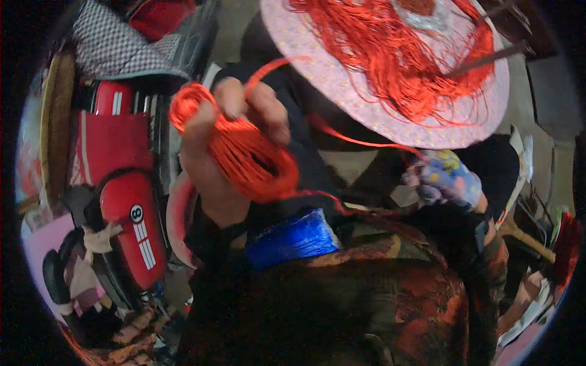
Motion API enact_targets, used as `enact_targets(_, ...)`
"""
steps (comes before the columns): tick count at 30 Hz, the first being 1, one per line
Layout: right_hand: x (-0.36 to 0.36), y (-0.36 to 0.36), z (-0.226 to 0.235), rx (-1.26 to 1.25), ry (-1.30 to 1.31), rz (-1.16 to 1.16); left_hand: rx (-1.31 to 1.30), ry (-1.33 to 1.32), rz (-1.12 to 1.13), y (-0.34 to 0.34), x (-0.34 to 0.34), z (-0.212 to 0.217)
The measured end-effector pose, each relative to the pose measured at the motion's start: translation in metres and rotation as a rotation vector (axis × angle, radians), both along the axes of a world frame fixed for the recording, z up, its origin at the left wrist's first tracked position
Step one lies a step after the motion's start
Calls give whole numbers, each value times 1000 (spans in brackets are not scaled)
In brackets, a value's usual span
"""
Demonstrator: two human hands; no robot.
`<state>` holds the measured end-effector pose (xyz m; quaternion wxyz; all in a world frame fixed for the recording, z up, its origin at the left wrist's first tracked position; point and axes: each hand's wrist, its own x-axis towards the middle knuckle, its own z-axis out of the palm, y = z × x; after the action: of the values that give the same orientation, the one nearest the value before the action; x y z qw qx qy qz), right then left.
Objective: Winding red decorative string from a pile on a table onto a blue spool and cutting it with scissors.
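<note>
My left hand (206,152) is closed round a bundled skein of orange-red cord (253,161), its coil looping out beyond the fingers at both ends. From this bundle a strand trails off to the right. In a flowered glove, my right hand (448,180) is closed like a fist where a taut red strand (360,140) reaches it. Its fingertips are blurred. Beyond the hands, a large loose heap of red cord (397,67) lies on a round pink board (342,91). A shiny blue roll (293,238) rests by my left wrist, against my camouflage-patterned clothing.
A red ride-on toy or seat (131,226) with white stripes stands at the left, below a checked cloth (122,46). Dark rods (488,58) cross the board's right side. A wooden handle (528,241) and a red brush-like thing (567,244) lie at the right.
</note>
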<state>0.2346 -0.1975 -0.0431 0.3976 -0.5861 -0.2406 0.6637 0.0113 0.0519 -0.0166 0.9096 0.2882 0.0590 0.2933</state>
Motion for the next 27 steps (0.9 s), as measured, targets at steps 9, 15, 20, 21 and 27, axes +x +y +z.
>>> enact_targets(9, 6, -19, -31, -21, -316, -114, 280, 660, 696, 145, -96, -52)
enact_targets(15, 4, -29, -19, 238, -744, 50, 394, 780, 760, 117, -98, -40)
enact_targets(20, -22, 8, 17, 838, -1127, 415, 652, 629, 285, 30, -76, 21)
enact_targets(21, -38, 24, 30, 815, -993, 377, 750, 594, 191, 12, -70, 34)
enact_targets(27, -81, 56, 49, 994, -707, 384, 790, 605, -325, -62, -55, 63)
